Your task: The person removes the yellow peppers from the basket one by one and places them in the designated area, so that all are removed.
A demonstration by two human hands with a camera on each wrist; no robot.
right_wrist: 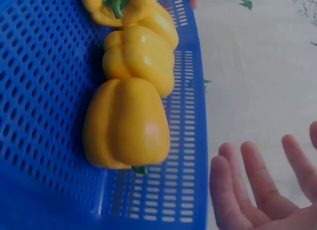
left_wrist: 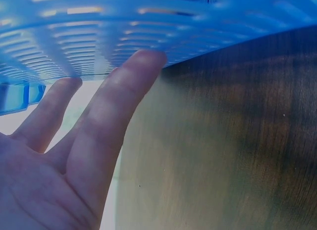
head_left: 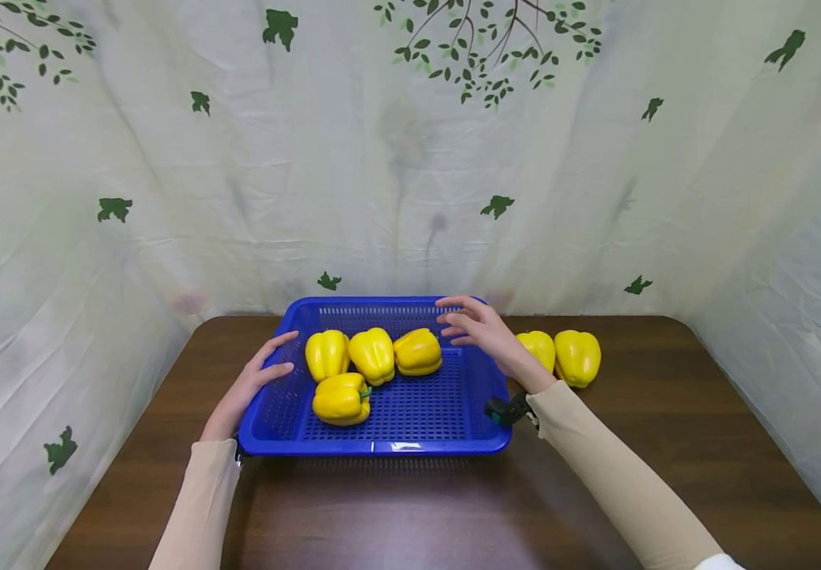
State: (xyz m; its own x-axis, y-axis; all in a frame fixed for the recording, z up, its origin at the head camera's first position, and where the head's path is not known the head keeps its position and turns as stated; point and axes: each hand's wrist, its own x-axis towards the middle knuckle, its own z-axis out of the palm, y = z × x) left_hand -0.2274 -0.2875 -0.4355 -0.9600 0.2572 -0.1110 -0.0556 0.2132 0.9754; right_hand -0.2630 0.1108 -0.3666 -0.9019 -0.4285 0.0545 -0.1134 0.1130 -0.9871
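A blue perforated basket (head_left: 389, 448) sits on the brown table and holds several yellow bell peppers, among them one near the front (head_left: 341, 398) and one at the back right (head_left: 418, 351). My left hand (head_left: 260, 372) lies open against the basket's left wall (left_wrist: 99, 36), fingers straight. My right hand (head_left: 470, 323) hovers open over the basket's back right corner, empty; in the right wrist view its fingers (right_wrist: 252, 188) stand just off the rim beside a pepper (right_wrist: 126, 123). Two more peppers (head_left: 577, 357) lie on the table right of the basket.
A pale curtain with leaf prints (head_left: 410, 158) hangs around the back and sides of the table (head_left: 667, 443). A dark band (head_left: 508, 410) sits on my right wrist.
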